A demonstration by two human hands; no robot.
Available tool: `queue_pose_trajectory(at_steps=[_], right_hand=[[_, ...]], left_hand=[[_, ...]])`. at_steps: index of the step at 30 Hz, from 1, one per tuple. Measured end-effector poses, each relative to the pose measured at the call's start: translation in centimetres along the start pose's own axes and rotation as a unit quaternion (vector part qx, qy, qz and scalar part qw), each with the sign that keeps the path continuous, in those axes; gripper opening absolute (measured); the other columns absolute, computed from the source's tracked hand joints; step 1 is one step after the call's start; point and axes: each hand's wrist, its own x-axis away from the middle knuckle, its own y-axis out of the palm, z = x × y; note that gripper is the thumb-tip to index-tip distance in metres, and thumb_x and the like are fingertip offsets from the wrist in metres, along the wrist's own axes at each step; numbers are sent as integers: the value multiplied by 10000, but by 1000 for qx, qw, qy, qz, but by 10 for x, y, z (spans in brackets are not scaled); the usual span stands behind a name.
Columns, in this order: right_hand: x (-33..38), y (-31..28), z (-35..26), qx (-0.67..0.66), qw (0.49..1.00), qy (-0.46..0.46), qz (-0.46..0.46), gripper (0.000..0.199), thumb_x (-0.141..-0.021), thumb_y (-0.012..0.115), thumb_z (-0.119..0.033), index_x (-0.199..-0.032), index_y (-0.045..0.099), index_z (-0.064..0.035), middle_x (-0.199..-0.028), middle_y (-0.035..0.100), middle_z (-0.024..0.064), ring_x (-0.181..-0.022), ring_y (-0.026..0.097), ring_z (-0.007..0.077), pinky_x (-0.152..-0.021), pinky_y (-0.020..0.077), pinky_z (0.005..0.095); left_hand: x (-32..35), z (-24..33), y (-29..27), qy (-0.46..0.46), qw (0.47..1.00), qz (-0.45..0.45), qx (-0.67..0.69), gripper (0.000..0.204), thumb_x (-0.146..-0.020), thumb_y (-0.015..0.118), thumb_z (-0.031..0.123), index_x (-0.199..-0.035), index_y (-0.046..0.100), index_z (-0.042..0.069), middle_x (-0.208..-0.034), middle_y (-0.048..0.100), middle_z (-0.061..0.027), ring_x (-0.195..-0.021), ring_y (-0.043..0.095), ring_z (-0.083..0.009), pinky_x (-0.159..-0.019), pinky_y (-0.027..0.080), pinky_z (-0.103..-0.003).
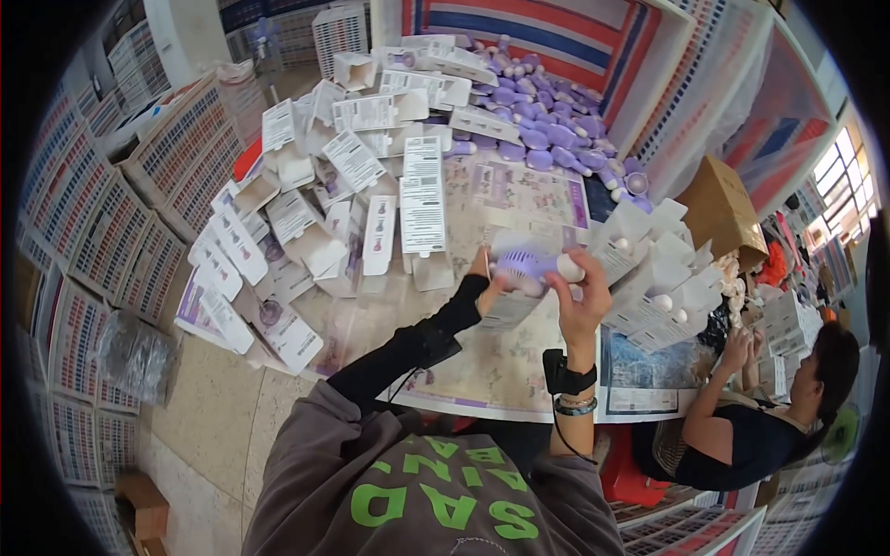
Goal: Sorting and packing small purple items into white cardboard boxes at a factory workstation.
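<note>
My right hand (586, 289) pinches a small purple handheld fan (521, 266) by its handle, near the pale end. The fan lies nearly level, its slatted round head pointing left. Just beneath the head stands an upright white carton (508, 312), partly blurred. My left hand (486, 289), in a black sleeve that covers part of it, grips the carton's left side. The fan's head overlaps the carton's top, so I cannot tell whether they touch. A heap of similar purple fans (556, 130) lies at the back of the table.
Many loose white cartons (352, 162) spread over the table's left half. On the right, upright cartons (663, 283) hold fans with pale ends showing, beside a brown cardboard box (721, 208). A co-worker (742, 435) sits at right. Stacked cartons (79, 213) line the left side.
</note>
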Motion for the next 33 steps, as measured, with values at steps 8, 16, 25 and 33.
queue_pose_trajectory(at_steps=[8,16,25,33], right_hand=[[-13,-9,-31,58,992,-58,-92,373,-677,739,31,-1020,597,-3,-1005,662,141,-955,637,271,-827,492,317],[-32,-10,-33,71,982,-82,-155,352,-657,746,-1,-992,642,-22,-1000,661,133,-922,639,290,-782,505,327],[-18,14,-20,69,958,-112,-255,341,-653,725,12,-981,646,-34,-994,641,112,-885,620,276,-725,496,351],[0,9,-48,303,891,-163,-297,287,-721,674,-230,-912,590,-34,-971,580,67,-951,525,265,-786,416,393]], left_hand=[[25,-35,-42,43,984,-109,-131,986,-603,832,331,-1316,230,12,-1210,472,-169,-1150,477,-248,-947,394,-369],[27,-6,-48,25,987,-155,-37,996,-701,754,200,-1440,97,82,-1370,375,-155,-1237,419,-240,-1016,354,-359],[16,-3,-37,40,980,-186,-51,941,-719,711,163,-1441,118,46,-1331,417,-165,-1224,438,-240,-1005,358,-359],[14,-17,-37,76,976,-151,-139,845,-730,728,255,-1384,221,82,-1273,462,-199,-1219,443,-311,-997,359,-391]])
